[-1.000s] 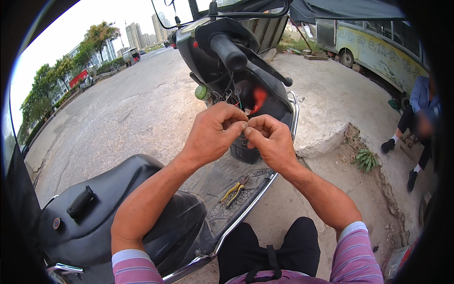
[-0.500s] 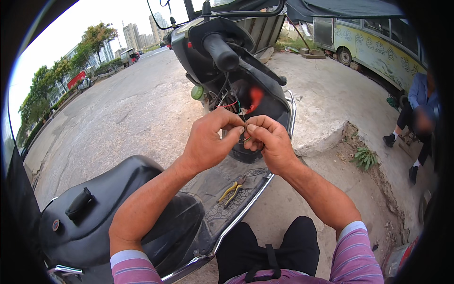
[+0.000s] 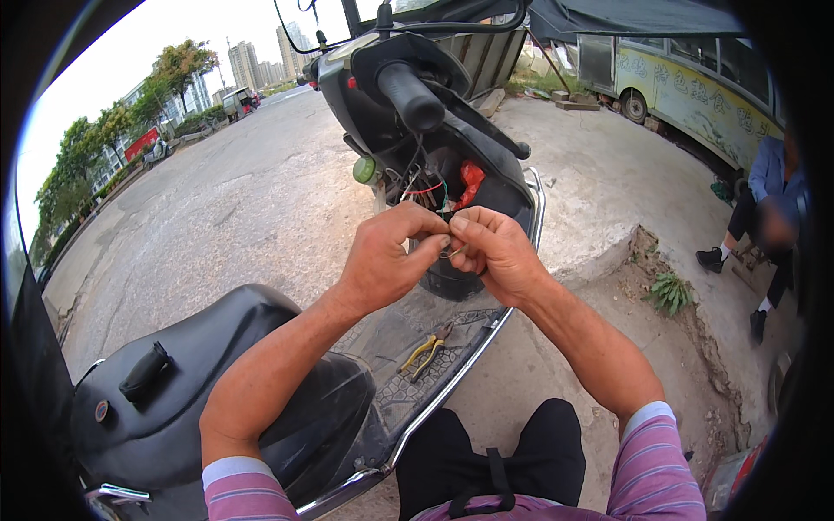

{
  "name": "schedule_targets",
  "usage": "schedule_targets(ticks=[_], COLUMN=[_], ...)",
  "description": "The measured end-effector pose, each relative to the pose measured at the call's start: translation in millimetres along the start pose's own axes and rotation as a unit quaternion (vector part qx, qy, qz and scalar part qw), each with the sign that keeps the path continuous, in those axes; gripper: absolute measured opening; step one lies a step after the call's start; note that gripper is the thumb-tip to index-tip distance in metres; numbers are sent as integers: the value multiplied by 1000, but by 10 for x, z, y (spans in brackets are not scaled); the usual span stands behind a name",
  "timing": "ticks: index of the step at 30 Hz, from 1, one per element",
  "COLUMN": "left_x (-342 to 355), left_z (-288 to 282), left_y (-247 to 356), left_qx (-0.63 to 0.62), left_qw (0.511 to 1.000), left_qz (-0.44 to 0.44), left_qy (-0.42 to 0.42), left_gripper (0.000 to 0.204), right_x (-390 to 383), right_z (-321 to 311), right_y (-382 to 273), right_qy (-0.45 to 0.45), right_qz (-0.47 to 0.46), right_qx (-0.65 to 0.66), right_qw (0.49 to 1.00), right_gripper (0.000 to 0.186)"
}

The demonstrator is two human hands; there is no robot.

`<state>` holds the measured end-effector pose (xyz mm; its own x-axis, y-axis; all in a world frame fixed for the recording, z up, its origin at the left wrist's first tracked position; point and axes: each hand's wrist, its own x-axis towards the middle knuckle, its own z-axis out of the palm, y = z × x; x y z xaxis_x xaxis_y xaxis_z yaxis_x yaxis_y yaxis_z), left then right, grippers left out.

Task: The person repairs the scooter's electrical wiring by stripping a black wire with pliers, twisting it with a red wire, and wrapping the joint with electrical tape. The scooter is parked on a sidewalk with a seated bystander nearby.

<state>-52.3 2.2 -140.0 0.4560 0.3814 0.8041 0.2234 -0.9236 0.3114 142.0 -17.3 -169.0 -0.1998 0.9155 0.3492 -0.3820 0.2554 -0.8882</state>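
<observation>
My left hand [image 3: 380,263] and my right hand [image 3: 507,259] meet fingertip to fingertip in front of a scooter's open front. Each is closed in a pinch on thin wire [image 3: 453,253], part of which curves out below the fingertips. The exact point where they grip it is hidden by the fingers. Just beyond them, a bundle of loose wires [image 3: 422,187], one of them red, hangs from the opening. A crumpled red plastic bag [image 3: 471,183] lies inside it, to the right of the wires.
Yellow-handled pliers [image 3: 425,353] lie on the scooter's footboard [image 3: 395,391]. A black object [image 3: 145,373] and a small round piece [image 3: 102,411] rest on the seat [image 3: 230,343]. The handlebar grip [image 3: 411,102] juts above the opening. A seated person [image 3: 769,187] is at the right.
My right hand has turned slightly, its fingers shifting against the left fingertips. Both hands keep their pinch in nearly the same place.
</observation>
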Motion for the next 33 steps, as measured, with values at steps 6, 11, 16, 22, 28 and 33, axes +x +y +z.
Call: schedule_targets(ticks=[6,11,16,22,28,33], left_x=[-10,-4,-11,-10,-8,-12], left_z=[33,51,50,35,49,57], left_y=[-13,41,46,56,61,50], left_qx=[-2,5,-10,-35,-40,-27], left_qw=[998,997,992,987,985,988], left_qz=[-65,-78,-124,-158,-166,-153], left_qy=[9,24,11,8,3,-6], left_gripper=[11,11,12,15,15,13], right_x=[4,11,-14,-87,-86,-74], right_z=[72,70,50,40,76,63], right_y=[-19,55,94,80,8,-21], right_qy=[33,45,41,23,50,49], right_qz=[-79,-150,-167,-120,-91,-69], right_qx=[-143,-227,-245,-139,-128,-159], right_qw=[986,961,954,983,986,984], right_gripper=[20,22,23,21,23,22])
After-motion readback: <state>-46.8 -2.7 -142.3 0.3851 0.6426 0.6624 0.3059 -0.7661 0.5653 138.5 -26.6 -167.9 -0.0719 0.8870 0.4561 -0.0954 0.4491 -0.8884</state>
